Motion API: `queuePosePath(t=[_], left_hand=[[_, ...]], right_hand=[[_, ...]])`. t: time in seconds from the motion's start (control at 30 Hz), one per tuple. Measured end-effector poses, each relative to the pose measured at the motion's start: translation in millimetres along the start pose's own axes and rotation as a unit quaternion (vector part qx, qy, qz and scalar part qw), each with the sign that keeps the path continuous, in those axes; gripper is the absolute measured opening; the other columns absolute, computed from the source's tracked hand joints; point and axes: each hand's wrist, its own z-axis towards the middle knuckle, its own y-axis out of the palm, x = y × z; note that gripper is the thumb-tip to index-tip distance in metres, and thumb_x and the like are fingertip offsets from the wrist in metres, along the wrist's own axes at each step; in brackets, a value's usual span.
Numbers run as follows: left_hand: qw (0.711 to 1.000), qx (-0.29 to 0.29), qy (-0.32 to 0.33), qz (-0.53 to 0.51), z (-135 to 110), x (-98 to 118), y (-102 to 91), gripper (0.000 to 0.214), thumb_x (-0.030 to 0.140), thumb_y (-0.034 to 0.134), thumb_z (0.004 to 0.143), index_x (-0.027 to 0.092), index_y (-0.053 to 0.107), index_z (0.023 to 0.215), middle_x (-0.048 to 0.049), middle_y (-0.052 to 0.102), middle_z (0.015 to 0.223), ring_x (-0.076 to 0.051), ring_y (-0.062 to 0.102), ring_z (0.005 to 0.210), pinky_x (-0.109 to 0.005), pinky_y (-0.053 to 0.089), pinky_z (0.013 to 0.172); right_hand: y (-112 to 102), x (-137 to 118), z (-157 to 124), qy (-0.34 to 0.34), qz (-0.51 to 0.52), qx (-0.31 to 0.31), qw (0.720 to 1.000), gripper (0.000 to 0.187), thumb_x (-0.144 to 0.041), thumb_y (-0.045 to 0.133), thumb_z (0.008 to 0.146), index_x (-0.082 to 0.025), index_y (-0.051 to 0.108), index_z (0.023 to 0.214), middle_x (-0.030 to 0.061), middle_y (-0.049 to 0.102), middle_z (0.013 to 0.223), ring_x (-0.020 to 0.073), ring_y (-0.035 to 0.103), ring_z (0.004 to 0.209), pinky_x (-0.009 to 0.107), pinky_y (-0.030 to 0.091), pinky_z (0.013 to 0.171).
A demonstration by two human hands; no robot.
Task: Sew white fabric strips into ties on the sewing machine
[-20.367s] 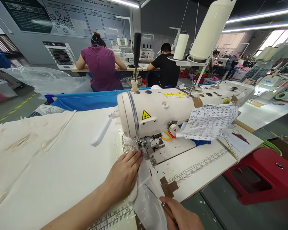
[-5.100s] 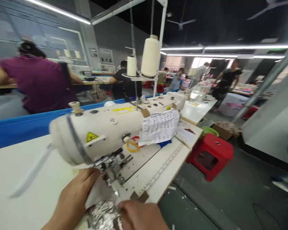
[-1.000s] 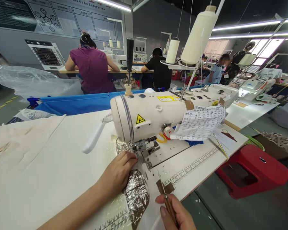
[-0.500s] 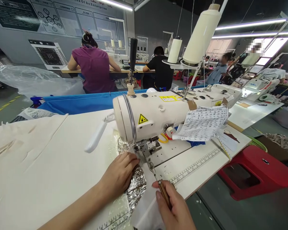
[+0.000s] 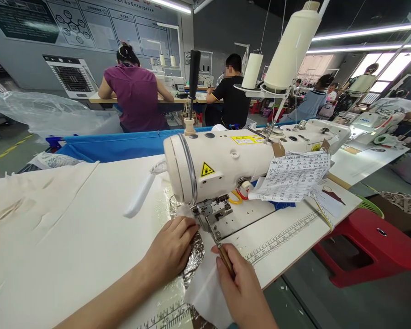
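Since half a second ago the right hand (image 5: 241,288) has slid up the table toward the machine. The metal tip of its wooden-handled awl (image 5: 223,256) now sits right at the presser foot (image 5: 210,215), and more of the silvery foil is covered by white cloth.

The white fabric piece (image 5: 205,285) lies at the near table edge, under the right hand and running up to the foot. The crinkled silvery foil (image 5: 194,251) shows between the two hands, partly under the left palm. The left hand (image 5: 171,249) lies flat and spread on the work, gripping nothing, its fingertips just left of the presser foot. The right hand is closed around the awl's handle, just right of the foil.

Above them stands the cream sewing machine (image 5: 226,162). It carries a yellow triangular warning sticker (image 5: 207,170) and a yellow label (image 5: 247,139) on top whose print is too small to read. A handwritten paper sheet (image 5: 294,176) taped to its right side is not legible. A printed ruler (image 5: 281,237) runs along the table's near edge. On the far wall board (image 5: 89,23), "An Enterprise" can be read.
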Motion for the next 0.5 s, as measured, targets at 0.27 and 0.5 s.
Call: queuePosePath(t=[0.27, 0.5], left_hand=[[0.996, -0.022, -0.045, 0.081, -3.7, -2.8, 9.5, 0.039, 0.010, 0.040, 0.088, 0.011, 0.057, 0.122, -0.0153, 0.058, 0.115, -0.028, 0.056, 0.102, -0.042, 0.050, 0.081], [0.997, 0.043, 0.008, 0.067, -6.5, -14.6, 10.4, 0.038, 0.013, 0.044, 0.087, 0.017, 0.058, 0.122, -0.0111, 0.063, 0.115, -0.025, 0.061, 0.104, -0.037, 0.052, 0.088]], right_hand=[[3.6, 0.2, 7.0, -0.013, -0.010, -0.020, 1.000, 0.028, -0.035, 0.035, 0.102, -0.020, 0.058, 0.105, 0.0085, 0.072, 0.094, 0.0235, 0.069, 0.083, 0.027, 0.050, 0.065], [16.4, -2.1, 0.0, -0.106, -0.088, 0.052, 0.989, 0.025, -0.024, 0.047, 0.091, -0.026, 0.060, 0.112, 0.0029, 0.073, 0.097, 0.0242, 0.072, 0.087, 0.028, 0.054, 0.072]])
